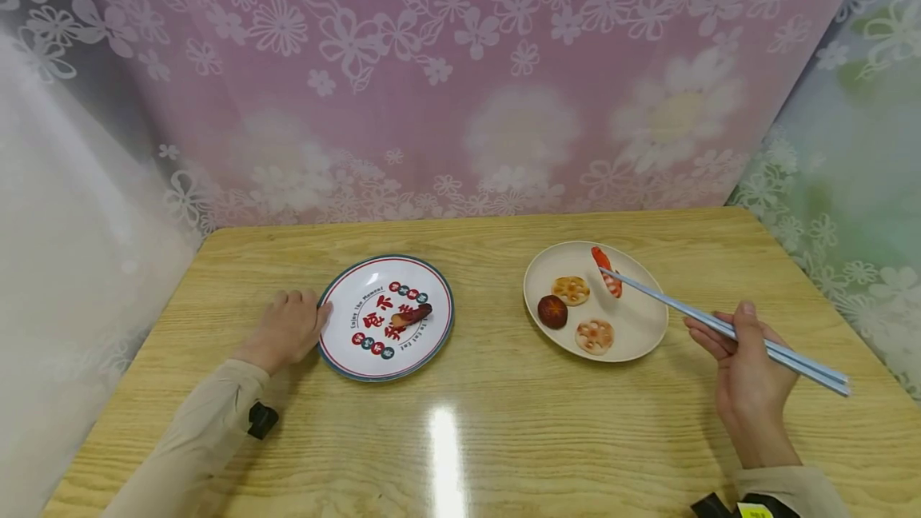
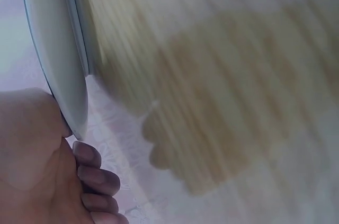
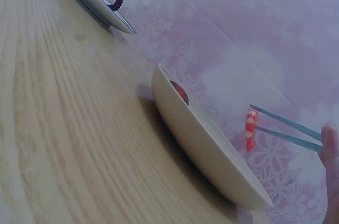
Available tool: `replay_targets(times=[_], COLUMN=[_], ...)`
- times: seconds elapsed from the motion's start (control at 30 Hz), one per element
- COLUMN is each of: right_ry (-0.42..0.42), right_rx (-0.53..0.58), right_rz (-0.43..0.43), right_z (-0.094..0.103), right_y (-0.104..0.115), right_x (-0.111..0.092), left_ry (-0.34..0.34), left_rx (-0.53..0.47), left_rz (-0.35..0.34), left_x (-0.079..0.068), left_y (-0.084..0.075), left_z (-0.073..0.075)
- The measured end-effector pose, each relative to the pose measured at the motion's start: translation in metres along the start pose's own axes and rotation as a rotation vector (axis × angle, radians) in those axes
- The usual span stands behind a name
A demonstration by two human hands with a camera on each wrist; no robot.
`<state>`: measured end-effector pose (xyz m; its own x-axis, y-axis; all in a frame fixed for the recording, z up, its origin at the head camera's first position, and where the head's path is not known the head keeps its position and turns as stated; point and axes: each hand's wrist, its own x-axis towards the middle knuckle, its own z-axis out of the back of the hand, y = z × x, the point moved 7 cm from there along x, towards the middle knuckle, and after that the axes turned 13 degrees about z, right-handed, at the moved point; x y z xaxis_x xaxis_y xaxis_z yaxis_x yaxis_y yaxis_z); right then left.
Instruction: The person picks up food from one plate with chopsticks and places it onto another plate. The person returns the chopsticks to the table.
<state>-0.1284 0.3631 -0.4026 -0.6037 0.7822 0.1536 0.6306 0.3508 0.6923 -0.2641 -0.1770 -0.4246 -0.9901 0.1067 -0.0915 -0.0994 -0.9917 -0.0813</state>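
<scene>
My right hand (image 1: 751, 370) grips a pair of light-blue chopsticks (image 1: 669, 303). Their tips pinch a red-and-white shrimp piece (image 1: 612, 282), raised above the beige plate (image 1: 640, 334); the right wrist view shows the shrimp (image 3: 250, 130) hanging clear of the rim. Two lotus root slices (image 1: 571, 290) and a dark-brown mushroom cap (image 1: 552, 312) lie on that plate. At the left, my left hand (image 1: 284, 332) holds the edge of a white plate (image 1: 424, 346), thumb at the rim and fingers curled beside it. A dark, curled, knobbly piece (image 1: 412, 316) sits on the white plate.
Both plates stand on a wood-grain table (image 1: 489, 438), with a stretch of tabletop between them. A pink floral curtain (image 1: 432, 118) hangs behind the back edge, and pale floral cloth (image 1: 856, 206) hangs on the right side.
</scene>
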Motion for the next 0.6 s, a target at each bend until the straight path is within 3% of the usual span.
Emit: replay_targets(times=[0.6], right_ry=[0.12], right_rx=[-0.008], right_rz=[0.009], right_z=[-0.023], right_y=[-0.004], right_x=[-0.006], left_ry=[0.028], left_rx=[0.027], left_rz=[0.007], left_x=[0.005], left_y=[0.003], left_z=[-0.004])
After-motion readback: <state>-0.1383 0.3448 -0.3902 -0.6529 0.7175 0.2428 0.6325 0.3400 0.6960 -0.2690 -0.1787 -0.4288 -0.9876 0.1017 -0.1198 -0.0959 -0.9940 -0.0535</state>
